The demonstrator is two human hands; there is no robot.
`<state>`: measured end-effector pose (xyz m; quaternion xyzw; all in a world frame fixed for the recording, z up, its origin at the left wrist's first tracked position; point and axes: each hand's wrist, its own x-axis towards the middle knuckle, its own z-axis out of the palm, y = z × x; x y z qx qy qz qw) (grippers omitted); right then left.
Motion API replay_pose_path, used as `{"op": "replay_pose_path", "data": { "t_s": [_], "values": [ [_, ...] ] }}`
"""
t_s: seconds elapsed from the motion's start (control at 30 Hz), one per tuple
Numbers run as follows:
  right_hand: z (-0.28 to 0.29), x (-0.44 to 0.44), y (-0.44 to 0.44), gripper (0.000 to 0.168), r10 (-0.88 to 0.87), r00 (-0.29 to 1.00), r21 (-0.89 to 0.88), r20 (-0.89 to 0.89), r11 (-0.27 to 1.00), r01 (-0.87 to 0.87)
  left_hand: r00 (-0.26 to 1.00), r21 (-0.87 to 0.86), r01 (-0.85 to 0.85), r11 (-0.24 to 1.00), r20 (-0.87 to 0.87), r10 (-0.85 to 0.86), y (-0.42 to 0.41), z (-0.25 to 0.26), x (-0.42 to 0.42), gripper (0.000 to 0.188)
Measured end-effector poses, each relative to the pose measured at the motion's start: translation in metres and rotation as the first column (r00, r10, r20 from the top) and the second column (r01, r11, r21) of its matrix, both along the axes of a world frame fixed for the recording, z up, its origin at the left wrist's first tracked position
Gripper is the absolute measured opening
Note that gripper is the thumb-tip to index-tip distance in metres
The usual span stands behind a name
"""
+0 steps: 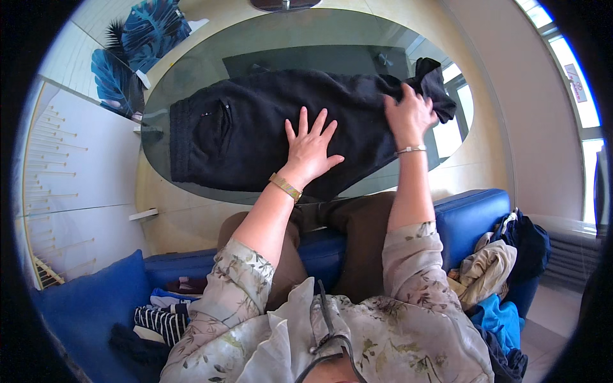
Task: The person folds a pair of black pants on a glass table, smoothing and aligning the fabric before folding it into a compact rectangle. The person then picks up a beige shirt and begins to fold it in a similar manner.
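A pair of black trousers (268,110) lies sideways across an oval glass table (191,62), its elastic waistband at the left and a zipped pocket near it. My left hand (311,148) rests palm down on the middle of the cloth, fingers spread. Farther right, my right hand (411,112) is over the leg end beside the bunched hem, its fingers slightly bent and a little blurred. Whether it grips the cloth cannot be made out. A gold watch is on my left wrist and a thin bracelet on my right.
Under my legs is a blue sofa (469,210). Rumpled clothes (488,268) hang over its right arm, and folded clothes, one striped garment (160,323) among them, lie at the left. A white wall panel (86,167) with gold pegs stands left of the table.
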<state>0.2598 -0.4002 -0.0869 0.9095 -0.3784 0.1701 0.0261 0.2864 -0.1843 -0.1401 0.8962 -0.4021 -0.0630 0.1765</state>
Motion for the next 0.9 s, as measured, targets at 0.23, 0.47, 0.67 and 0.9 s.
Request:
{"op": "replay_pose_path", "data": {
  "t_s": [0.23, 0.47, 0.67, 0.9],
  "values": [
    [-0.058, 0.018, 0.077, 0.042, 0.695, 0.718, 0.337, 0.023, 0.671, -0.660, 0.999, 0.012, 0.017, 1.000, -0.032, -0.017, 0.001, -0.003, 0.002, 0.080],
    [-0.051, 0.027, 0.074, 0.055, 0.475, 0.870, 0.059, 0.129, 0.872, -0.485, 0.938, -0.696, -0.347, 0.629, -0.261, 0.228, 0.014, -0.001, 0.039, 0.031],
    [-0.069, 0.020, 0.129, 0.056, 0.738, 0.673, 0.132, 0.047, 0.664, -0.736, 0.750, -0.530, -0.542, 0.652, 0.045, 0.659, 0.034, -0.007, 0.063, 0.050],
    [-0.059, 0.012, 0.162, 0.063, 0.831, 0.551, 0.245, 0.079, 0.519, -0.819, 0.760, -0.267, -0.646, 0.715, -0.135, 0.636, 0.043, -0.005, 0.069, 0.063]
  ]
}}
